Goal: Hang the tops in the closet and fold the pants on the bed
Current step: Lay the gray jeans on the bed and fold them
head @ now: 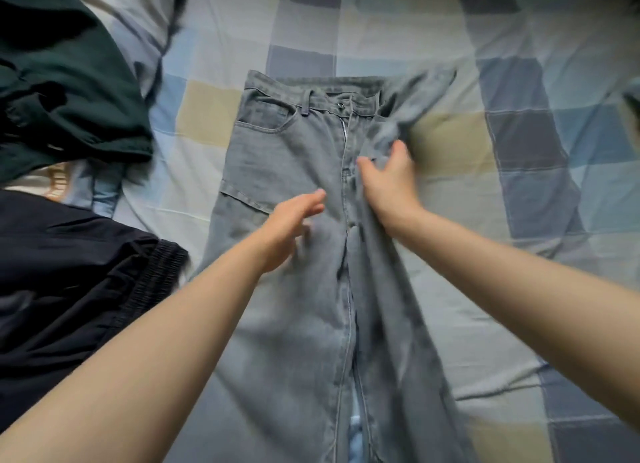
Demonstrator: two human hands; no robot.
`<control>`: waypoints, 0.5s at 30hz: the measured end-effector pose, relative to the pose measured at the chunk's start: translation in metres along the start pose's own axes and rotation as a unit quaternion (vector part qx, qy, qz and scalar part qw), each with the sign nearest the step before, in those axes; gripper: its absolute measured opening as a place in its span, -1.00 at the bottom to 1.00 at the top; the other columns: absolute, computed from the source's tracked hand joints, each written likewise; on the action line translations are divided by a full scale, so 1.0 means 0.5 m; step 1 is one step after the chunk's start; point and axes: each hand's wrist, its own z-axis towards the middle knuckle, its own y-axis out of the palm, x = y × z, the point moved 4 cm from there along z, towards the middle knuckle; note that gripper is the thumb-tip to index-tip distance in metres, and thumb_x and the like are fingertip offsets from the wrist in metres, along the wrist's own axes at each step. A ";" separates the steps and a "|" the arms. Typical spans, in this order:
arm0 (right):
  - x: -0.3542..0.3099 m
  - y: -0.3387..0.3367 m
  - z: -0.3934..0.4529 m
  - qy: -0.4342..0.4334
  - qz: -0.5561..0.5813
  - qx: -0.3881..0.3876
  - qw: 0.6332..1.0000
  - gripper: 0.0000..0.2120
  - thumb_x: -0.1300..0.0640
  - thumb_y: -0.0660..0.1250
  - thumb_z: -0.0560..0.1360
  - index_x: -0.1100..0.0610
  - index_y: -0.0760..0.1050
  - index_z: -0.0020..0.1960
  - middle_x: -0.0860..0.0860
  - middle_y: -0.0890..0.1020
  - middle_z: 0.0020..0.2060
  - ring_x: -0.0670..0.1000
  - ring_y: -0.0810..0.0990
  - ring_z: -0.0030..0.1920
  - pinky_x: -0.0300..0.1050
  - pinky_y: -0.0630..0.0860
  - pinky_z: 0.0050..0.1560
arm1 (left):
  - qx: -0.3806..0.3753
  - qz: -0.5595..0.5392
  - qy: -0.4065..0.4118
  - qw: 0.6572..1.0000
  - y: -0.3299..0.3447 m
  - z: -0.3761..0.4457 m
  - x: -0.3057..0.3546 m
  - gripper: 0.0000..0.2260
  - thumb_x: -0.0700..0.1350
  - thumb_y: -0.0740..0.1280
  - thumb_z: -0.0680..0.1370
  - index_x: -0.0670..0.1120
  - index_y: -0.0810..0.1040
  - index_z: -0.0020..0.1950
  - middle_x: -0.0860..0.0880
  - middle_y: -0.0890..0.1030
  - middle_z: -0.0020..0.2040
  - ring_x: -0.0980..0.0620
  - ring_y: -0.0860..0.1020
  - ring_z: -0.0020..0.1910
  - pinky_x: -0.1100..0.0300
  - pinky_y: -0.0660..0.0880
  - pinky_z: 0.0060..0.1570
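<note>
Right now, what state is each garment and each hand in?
jeans: front up on the bed, button undone, right side bunched and lifted
right hand: grips the bunched denim
left hand: open over the left leg
dark green garment: crumpled heap
black garment: crumpled, unfolded
</note>
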 end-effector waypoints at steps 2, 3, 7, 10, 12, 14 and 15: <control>-0.063 0.104 -0.022 -0.023 -0.022 -0.074 0.997 -0.72 0.21 0.27 0.54 0.30 0.39 0.21 0.23 0.57 0.13 0.19 0.53 0.15 -0.11 0.35 0.10 | -0.006 -0.169 -0.019 0.985 -0.035 -0.020 0.001 -0.56 0.28 0.14 0.58 0.00 0.55 0.20 0.00 0.67 0.03 -0.04 0.64 -0.02 0.07 0.49 0.04; -0.081 0.154 -0.029 -0.013 -0.044 -0.134 0.990 -0.69 0.19 0.23 0.57 0.30 0.37 0.27 0.24 0.54 0.20 0.21 0.49 0.22 -0.10 0.35 0.15 | -0.005 -0.225 -0.018 0.974 -0.056 -0.025 -0.004 -0.52 0.30 0.12 0.57 -0.05 0.54 0.17 -0.04 0.69 -0.04 -0.05 0.66 -0.10 0.06 0.54 -0.03; -0.079 0.288 -0.060 0.035 -0.141 -0.305 0.941 -0.64 0.26 0.15 0.57 0.28 0.33 0.36 0.24 0.45 0.31 0.22 0.41 0.33 -0.07 0.34 0.31 | 0.041 -0.238 -0.043 0.970 -0.129 -0.051 -0.059 -0.61 0.19 0.23 0.58 -0.09 0.54 0.18 -0.10 0.69 -0.05 -0.07 0.68 -0.17 0.06 0.61 -0.15; -0.065 0.316 -0.060 0.027 -0.217 -0.304 0.927 -0.67 0.27 0.18 0.55 0.29 0.37 0.31 0.25 0.48 0.28 0.25 0.43 0.31 -0.07 0.36 0.26 | 0.060 -0.153 -0.057 0.985 -0.130 -0.061 -0.104 -0.74 -0.12 0.37 0.55 -0.11 0.50 0.21 -0.11 0.67 -0.09 -0.06 0.67 -0.24 0.10 0.62 -0.19; -0.062 0.330 -0.058 0.021 -0.245 -0.295 0.923 -0.67 0.25 0.20 0.55 0.31 0.39 0.30 0.25 0.49 0.28 0.25 0.43 0.32 -0.08 0.36 0.23 | 0.062 -0.105 -0.058 0.991 -0.119 -0.065 -0.120 -0.68 -0.20 0.43 0.51 -0.12 0.46 0.23 -0.13 0.65 0.01 -0.06 0.65 -0.16 0.09 0.62 -0.20; -0.064 0.341 -0.059 0.018 -0.250 -0.294 0.922 -0.69 0.25 0.22 0.54 0.31 0.40 0.27 0.25 0.51 0.25 0.25 0.44 0.29 -0.08 0.37 0.19 | 0.091 -0.060 -0.049 0.993 -0.115 -0.064 -0.121 -0.68 -0.32 0.41 0.49 -0.16 0.45 0.20 -0.13 0.61 -0.03 -0.05 0.62 -0.18 0.13 0.60 -0.29; -0.071 0.352 -0.061 0.009 -0.250 -0.294 0.923 -0.71 0.25 0.22 0.54 0.31 0.42 0.24 0.26 0.52 0.22 0.25 0.45 0.27 -0.07 0.38 0.16 | 0.116 -0.039 -0.037 0.992 -0.123 -0.063 -0.119 -0.71 -0.37 0.36 0.49 -0.19 0.46 0.17 -0.15 0.59 -0.07 -0.07 0.59 -0.21 0.13 0.57 -0.29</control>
